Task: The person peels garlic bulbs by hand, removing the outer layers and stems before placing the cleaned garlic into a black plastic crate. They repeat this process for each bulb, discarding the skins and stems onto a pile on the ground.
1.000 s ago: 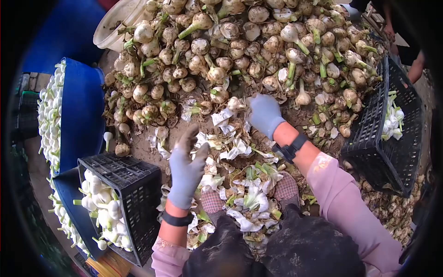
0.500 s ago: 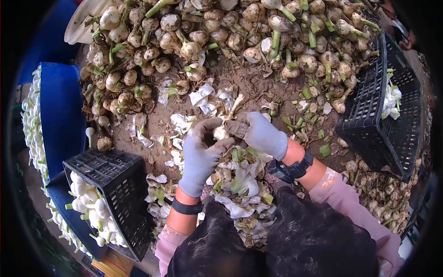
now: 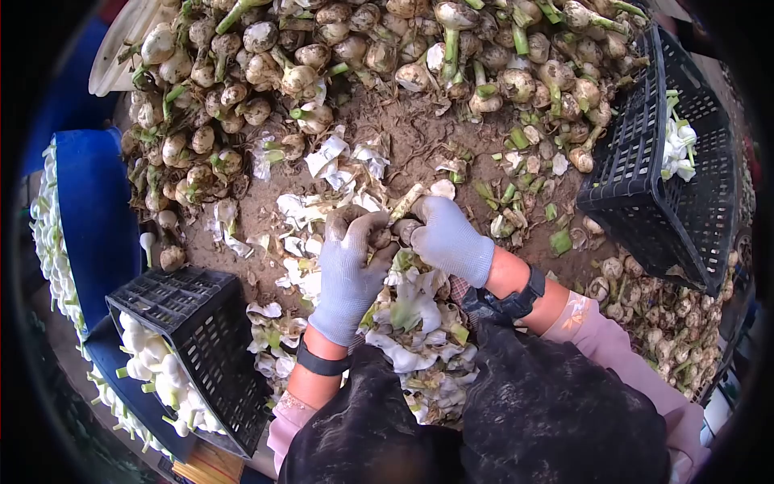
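In soiled grey gloves, my two hands meet over a heap of peelings. My left hand (image 3: 348,262) is curled round a garlic bulb, mostly hidden by the fingers, with its dry pale stem (image 3: 405,203) sticking up between the hands. The fingers of my right hand (image 3: 453,240) are closed against the same bulb from the other side, their tips bent inward. Beneath both hands, white and greenish garlic skins (image 3: 423,323) lie between my knees. More torn white skins (image 3: 302,211) are scattered on the soil just beyond my left hand.
Unpeeled, dirty garlic bulbs (image 3: 298,81) are piled across the far side. A black crate (image 3: 210,323) of clean white garlic stands at left, beside a blue container (image 3: 97,210). Another black crate (image 3: 621,189) with some white garlic is at right, more bulbs (image 3: 669,323) below it.
Both hands have stayed together on the bulb, and the stem now leans more to the right. My right fingers have curled further in, covering the bulb. The whole view has shifted slightly.
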Demonstrator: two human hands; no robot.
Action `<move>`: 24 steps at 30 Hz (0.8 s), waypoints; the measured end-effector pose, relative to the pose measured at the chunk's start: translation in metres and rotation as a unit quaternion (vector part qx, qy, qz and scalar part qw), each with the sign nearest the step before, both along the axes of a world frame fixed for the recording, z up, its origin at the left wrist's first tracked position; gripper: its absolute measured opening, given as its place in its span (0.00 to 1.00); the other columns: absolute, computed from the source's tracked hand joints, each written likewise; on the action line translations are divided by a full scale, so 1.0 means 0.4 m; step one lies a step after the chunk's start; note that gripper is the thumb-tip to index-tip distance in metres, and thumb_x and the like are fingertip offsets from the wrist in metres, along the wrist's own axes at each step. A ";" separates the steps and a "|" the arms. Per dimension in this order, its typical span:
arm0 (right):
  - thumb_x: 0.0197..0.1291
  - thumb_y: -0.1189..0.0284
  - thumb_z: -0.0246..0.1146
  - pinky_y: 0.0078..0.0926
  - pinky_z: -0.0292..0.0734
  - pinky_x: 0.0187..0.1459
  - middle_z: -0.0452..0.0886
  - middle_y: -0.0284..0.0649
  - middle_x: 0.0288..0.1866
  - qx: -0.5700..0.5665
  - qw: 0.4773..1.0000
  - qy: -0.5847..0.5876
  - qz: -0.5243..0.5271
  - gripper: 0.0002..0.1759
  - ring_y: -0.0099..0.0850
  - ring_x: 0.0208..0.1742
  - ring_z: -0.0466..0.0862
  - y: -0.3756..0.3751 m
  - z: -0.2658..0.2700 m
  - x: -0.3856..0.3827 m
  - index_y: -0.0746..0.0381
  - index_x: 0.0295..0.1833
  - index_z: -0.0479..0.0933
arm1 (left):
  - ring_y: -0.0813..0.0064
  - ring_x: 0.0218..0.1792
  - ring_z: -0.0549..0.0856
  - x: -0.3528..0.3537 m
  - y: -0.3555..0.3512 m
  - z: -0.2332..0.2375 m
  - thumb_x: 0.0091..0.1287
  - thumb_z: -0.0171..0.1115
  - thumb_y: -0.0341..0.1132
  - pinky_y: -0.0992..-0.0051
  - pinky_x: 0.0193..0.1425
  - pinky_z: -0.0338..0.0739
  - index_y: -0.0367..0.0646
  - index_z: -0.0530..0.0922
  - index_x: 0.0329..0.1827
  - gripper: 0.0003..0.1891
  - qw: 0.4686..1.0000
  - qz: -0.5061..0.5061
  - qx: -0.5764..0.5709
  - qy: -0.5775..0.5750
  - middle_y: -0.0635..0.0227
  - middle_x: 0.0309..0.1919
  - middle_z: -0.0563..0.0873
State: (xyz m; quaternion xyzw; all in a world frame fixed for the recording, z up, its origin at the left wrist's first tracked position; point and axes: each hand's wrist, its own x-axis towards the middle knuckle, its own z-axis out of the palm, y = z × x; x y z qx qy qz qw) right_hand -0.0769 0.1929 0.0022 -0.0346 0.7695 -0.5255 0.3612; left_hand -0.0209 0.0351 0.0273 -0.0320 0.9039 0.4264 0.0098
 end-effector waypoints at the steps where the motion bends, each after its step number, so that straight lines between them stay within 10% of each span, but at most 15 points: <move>1: 0.56 0.68 0.64 0.39 0.79 0.39 0.83 0.57 0.30 0.070 0.995 0.054 0.036 0.14 0.50 0.36 0.85 -0.002 -0.003 0.001 0.71 0.35 0.80 | 0.65 0.40 0.81 0.004 0.000 -0.011 0.44 0.74 0.22 0.71 0.45 0.78 0.42 0.80 0.45 0.22 0.999 0.000 -0.020 0.026 0.59 0.43 0.79; 9: 0.47 0.72 0.61 0.48 0.78 0.44 0.81 0.60 0.35 0.145 0.970 0.174 0.089 0.13 0.56 0.39 0.82 -0.001 -0.003 0.004 0.71 0.36 0.76 | 0.63 0.42 0.83 0.002 0.008 -0.009 0.47 0.71 0.21 0.70 0.45 0.80 0.39 0.77 0.49 0.23 0.999 -0.016 0.014 0.026 0.56 0.46 0.78; 11: 0.49 0.74 0.60 0.47 0.78 0.45 0.81 0.60 0.36 0.106 0.973 0.176 0.109 0.13 0.55 0.41 0.82 0.009 -0.006 -0.008 0.71 0.39 0.76 | 0.71 0.46 0.82 0.000 0.000 -0.006 0.50 0.72 0.19 0.73 0.51 0.80 0.35 0.72 0.55 0.27 0.863 0.178 0.458 -0.116 0.60 0.48 0.78; 12: 0.53 0.74 0.61 0.44 0.78 0.44 0.81 0.60 0.37 0.014 0.983 0.165 0.073 0.13 0.55 0.40 0.83 0.012 -0.002 -0.013 0.70 0.42 0.76 | 0.76 0.50 0.79 -0.004 -0.010 -0.004 0.51 0.71 0.18 0.75 0.54 0.79 0.32 0.68 0.58 0.30 0.842 0.209 0.476 -0.141 0.62 0.49 0.78; 15: 0.57 0.71 0.62 0.41 0.78 0.42 0.81 0.59 0.39 -0.145 0.989 0.008 -0.040 0.13 0.55 0.40 0.82 0.002 0.027 -0.012 0.69 0.43 0.77 | 0.77 0.49 0.79 0.005 -0.020 -0.040 0.52 0.73 0.20 0.77 0.54 0.78 0.32 0.70 0.57 0.29 0.887 0.184 0.416 -0.084 0.62 0.49 0.78; 19: 0.59 0.64 0.64 0.40 0.77 0.38 0.83 0.55 0.40 0.061 0.989 0.063 0.118 0.15 0.52 0.41 0.83 0.010 0.025 -0.040 0.67 0.40 0.79 | 0.76 0.51 0.80 0.029 -0.017 -0.058 0.50 0.73 0.18 0.76 0.59 0.75 0.34 0.70 0.56 0.29 0.962 0.106 0.227 -0.107 0.64 0.50 0.79; 24: 0.58 0.64 0.64 0.44 0.76 0.38 0.83 0.51 0.38 0.145 0.947 0.237 0.162 0.15 0.52 0.40 0.83 0.006 0.043 -0.024 0.66 0.40 0.79 | 0.73 0.37 0.84 0.021 -0.027 -0.033 0.62 0.69 0.30 0.78 0.35 0.78 0.39 0.72 0.59 0.23 0.749 0.205 0.604 -0.180 0.65 0.40 0.83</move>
